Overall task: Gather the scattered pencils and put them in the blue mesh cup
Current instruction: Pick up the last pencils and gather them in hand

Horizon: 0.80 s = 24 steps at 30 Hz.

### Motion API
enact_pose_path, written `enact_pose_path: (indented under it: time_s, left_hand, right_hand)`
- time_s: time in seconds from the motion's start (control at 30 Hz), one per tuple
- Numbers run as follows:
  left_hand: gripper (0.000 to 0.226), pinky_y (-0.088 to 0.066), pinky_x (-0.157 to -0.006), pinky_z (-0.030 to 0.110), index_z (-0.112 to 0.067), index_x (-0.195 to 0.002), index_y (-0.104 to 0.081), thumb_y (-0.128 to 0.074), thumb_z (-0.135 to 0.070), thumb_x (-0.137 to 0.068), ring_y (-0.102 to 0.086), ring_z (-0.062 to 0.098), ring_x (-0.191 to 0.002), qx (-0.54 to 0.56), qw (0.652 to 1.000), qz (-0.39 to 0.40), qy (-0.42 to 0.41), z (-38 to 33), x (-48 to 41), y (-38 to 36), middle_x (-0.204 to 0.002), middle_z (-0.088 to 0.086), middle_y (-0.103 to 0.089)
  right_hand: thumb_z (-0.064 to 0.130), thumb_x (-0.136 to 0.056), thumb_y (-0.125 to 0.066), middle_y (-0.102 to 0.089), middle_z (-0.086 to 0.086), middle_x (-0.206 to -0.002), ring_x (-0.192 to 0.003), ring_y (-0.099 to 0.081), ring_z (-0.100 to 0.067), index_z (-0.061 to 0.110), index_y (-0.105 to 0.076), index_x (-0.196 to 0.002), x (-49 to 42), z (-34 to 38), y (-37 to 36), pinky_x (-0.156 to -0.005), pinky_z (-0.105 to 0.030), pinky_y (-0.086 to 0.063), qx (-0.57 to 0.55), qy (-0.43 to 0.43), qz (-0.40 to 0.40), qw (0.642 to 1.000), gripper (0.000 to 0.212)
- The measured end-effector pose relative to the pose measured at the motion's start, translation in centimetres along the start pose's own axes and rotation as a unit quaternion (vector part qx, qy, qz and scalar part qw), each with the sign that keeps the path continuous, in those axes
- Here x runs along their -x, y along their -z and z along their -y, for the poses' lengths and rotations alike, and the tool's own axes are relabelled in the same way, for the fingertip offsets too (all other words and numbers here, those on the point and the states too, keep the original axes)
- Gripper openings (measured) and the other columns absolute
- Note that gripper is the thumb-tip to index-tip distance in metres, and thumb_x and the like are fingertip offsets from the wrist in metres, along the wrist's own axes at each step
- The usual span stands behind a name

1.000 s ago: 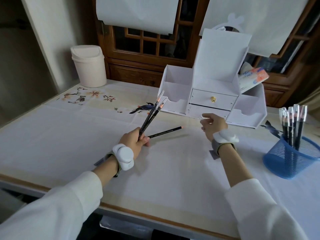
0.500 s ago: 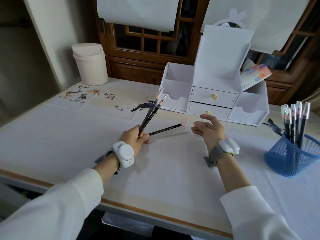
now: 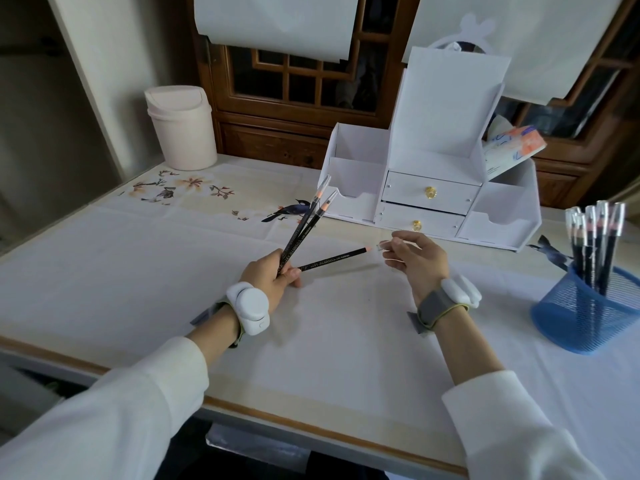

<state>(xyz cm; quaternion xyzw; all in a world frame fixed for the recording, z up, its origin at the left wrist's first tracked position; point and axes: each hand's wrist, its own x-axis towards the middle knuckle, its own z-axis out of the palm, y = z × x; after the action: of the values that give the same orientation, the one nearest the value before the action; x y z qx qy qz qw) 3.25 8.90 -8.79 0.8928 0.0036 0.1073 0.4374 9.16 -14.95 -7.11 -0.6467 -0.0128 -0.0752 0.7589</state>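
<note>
The left hand grips two pencils; the right hand, fingers loosely curled, pinches a clear cap by a third pencil above the counter. Best capped squarely, then carried to the blue mesh cup at right.

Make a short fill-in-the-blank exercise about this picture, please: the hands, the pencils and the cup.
1. The left hand holds ___ pencils pointing up, plus a third pencil lying out sideways.
2. The right hand pinches a clear ___ beside the third pencil's tip.
3. The blue cup stands on the person's ___ side.
4. The pencils in the cup stand with their capped ends ___.

Missing words: two; cap; right; up
</note>
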Motion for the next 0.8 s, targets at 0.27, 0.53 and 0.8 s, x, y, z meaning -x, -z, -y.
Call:
enact_pose_path:
  time_s: [0.27,0.53,0.8]
  left_hand:
    - [0.039,-0.047,-0.074,0.034,-0.024,-0.062,-0.029,-0.055,-0.014,-0.09,-0.068,0.023,-0.079,0.001,1.0,-0.005,-0.004,0.2,0.0,-0.1,-0.07,-0.005,-0.069]
    - [0.04,-0.045,-0.074,0.03,-0.023,-0.062,-0.03,-0.055,-0.01,-0.09,-0.069,0.024,-0.081,0.004,1.0,-0.003,-0.001,0.0,0.1,0.0,-0.075,0.001,-0.07]
    - [0.04,-0.044,-0.069,0.028,-0.023,-0.06,-0.029,-0.056,-0.012,-0.088,-0.068,0.026,-0.081,-0.03,0.999,-0.013,0.008,0.5,-0.3,-0.2,-0.069,-0.005,-0.069]
  right_hand:
    - [0.002,-0.092,-0.05,-0.07,-0.007,-0.081,-0.067,-0.063,-0.017,0.013,-0.061,-0.085,0.4,-0.3,-0.5,-0.059,-0.019,-0.053,0.033,-0.02,0.03,0.999,0.017]
    - [0.002,-0.092,-0.051,-0.072,-0.003,-0.082,-0.061,-0.068,-0.01,0.013,-0.062,-0.086,0.6,-0.5,-0.8,-0.058,-0.018,-0.054,0.046,-0.028,0.074,0.996,0.017]
    - [0.002,-0.091,-0.053,-0.071,0.001,-0.062,-0.054,-0.066,-0.012,0.009,-0.063,-0.076,0.3,-1.0,-1.1,-0.055,-0.021,-0.055,0.086,-0.033,0.076,0.993,0.019]
